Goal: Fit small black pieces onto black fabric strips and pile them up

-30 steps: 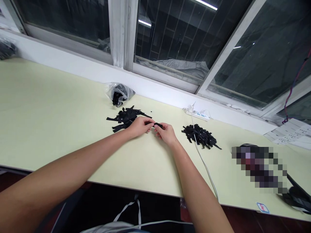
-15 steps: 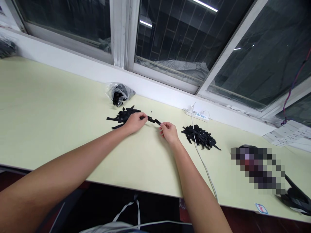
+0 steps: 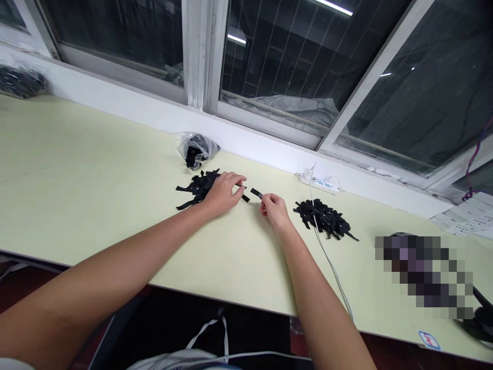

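My right hand (image 3: 275, 209) pinches one end of a short black strap (image 3: 256, 192), which carries a small shiny round fitting near my fingertips. Just left of it, my left hand (image 3: 226, 194) is open, thumb and fingers apart, above the edge of a pile of black straps (image 3: 195, 188). Below its fingertips a loose strap end (image 3: 245, 198) sticks out; the rest of that strap is hidden by the hand. Right of my right hand lies a second heap of black straps (image 3: 325, 218).
A clear plastic bag (image 3: 198, 150) with black pieces stands behind the left pile. A white cable (image 3: 325, 252) runs from a power strip (image 3: 318, 182) across the right heap. Another dark bag (image 3: 21, 82) sits far left. A blurred dark object (image 3: 419, 272) lies at right.
My left hand's fingers have spread and the strap in my right hand now stands apart from the straps by the left hand. The whole view has shifted slightly.
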{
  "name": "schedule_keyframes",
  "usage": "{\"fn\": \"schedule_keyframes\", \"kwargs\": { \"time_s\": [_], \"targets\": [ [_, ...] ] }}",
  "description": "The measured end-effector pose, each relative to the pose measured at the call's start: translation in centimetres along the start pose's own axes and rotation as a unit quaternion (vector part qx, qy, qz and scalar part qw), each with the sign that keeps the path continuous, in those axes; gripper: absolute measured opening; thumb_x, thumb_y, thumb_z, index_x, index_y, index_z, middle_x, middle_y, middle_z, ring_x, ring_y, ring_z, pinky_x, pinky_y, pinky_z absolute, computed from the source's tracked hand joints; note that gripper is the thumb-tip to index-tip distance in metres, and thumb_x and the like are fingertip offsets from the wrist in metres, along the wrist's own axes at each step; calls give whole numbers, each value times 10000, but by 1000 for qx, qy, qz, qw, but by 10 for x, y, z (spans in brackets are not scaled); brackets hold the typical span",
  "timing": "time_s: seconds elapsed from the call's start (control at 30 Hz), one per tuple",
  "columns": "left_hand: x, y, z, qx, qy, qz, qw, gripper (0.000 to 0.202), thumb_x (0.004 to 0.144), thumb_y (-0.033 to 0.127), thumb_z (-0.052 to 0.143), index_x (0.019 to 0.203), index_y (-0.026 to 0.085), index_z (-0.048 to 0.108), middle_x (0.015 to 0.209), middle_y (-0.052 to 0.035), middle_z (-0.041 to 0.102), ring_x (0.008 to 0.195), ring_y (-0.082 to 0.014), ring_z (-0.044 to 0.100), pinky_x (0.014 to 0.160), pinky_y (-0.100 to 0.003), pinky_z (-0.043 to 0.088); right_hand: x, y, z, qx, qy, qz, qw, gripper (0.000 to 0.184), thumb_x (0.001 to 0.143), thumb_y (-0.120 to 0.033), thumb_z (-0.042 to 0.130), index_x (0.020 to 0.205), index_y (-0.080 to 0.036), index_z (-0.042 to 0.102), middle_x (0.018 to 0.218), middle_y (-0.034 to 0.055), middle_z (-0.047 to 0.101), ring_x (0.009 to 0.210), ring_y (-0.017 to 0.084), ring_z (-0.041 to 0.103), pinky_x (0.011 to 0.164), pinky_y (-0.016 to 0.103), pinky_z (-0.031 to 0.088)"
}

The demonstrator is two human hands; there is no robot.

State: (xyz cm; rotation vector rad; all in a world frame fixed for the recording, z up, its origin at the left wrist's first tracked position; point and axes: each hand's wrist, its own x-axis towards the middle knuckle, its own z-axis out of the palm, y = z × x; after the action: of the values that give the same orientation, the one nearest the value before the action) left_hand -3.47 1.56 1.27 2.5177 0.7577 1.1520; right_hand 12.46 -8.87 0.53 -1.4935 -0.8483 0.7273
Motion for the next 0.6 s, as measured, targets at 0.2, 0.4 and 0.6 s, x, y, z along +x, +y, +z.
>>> {"fn": "schedule_keyframes", "kwargs": {
  "time_s": [0.2,0.4,0.6],
  "targets": [
    [-5,10,9,-150,-72,-22,986,327,861,331,594,1141,179,666,1134,-70,685,984,-206,626,806,-304,503,-1,7,1,-96,-39,-85,991,219,781,-426,594,798,-208,589,606,-36,557,507,119,536,478,230,436],
    [-4,6,11,-161,-90,-25,983,158,863,258,556,884,186,695,896,-21,715,832,-173,629,732,-278,480,-4,4,4,-59,-80,-68,993,221,837,-428,588,853,-209,607,795,8,666,558,118,591,488,227,468],
    [-3,8,4,-119,-101,52,986,173,905,235,484,906,179,648,902,-34,669,817,-171,587,733,-289,452,-10,-8,2,121,-134,77,981,284,842,-465,658,876,-185,621,907,61,706,636,134,641,542,260,545]
  ]
}}
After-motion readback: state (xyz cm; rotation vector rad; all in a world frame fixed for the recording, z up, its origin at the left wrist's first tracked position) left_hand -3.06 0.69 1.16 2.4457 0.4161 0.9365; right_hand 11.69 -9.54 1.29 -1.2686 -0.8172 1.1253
